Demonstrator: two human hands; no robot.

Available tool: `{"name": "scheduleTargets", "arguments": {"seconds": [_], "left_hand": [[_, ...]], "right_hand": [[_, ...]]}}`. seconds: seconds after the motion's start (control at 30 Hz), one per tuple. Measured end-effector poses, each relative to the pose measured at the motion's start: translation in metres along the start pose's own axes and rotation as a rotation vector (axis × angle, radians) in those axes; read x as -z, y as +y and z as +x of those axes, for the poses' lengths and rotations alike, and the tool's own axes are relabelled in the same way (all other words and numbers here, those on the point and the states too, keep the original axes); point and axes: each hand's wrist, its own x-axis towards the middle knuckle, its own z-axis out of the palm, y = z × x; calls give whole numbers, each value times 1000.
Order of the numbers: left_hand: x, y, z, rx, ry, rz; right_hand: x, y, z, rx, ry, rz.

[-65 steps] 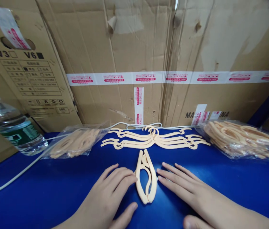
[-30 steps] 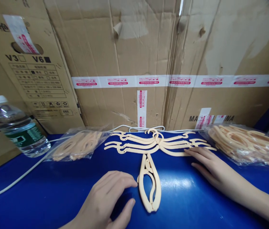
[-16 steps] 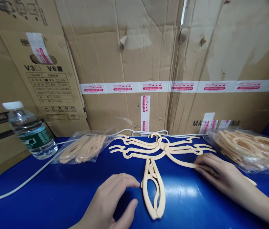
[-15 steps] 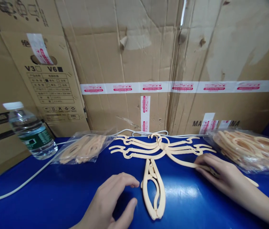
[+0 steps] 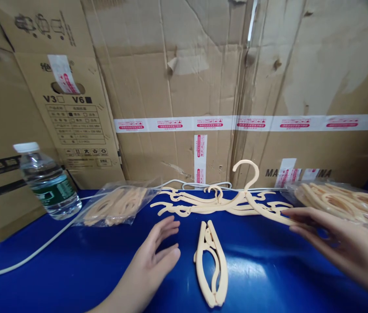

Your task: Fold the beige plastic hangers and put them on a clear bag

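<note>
My right hand (image 5: 337, 243) pinches the right arm of an unfolded cream clothes hanger (image 5: 269, 211). That hanger's hook stands up against the cardboard, and its left arm lies over other unfolded hangers (image 5: 197, 201) at the back of the table. My left hand (image 5: 158, 256) hovers empty over the blue surface, fingers apart, left of a folded hanger (image 5: 221, 269). The folded one lies flat with its pointed end towards me, touched by neither hand.
Bagged folded hangers (image 5: 115, 204) lie at back left, and another clear bag of hangers (image 5: 343, 204) at back right. A water bottle (image 5: 51, 187) stands far left beside a white cable (image 5: 37, 252). Cardboard (image 5: 171, 152) walls the back of the blue table (image 5: 89, 261).
My right hand has raised and tilted its hanger, bringing the hook upright. My left hand has drawn slightly away from the folded hanger. The view has shifted a little.
</note>
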Motion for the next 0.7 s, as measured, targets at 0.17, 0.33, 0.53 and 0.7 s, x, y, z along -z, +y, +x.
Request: {"name": "scheduleTargets", "arguments": {"seconds": [0.17, 0.33, 0.53, 0.7], "left_hand": [[-4, 1, 2, 132, 114, -172], [-7, 10, -3, 135, 63, -177], [-7, 25, -6, 152, -94, -15], [-5, 38, -2, 109, -173, 122]], "right_hand": [[-1, -12, -7, 64, -47, -27], [-2, -31, -9, 202, -120, 0], [-4, -46, -15, 210, -212, 31], [-6, -47, -16, 251, -232, -1]]}}
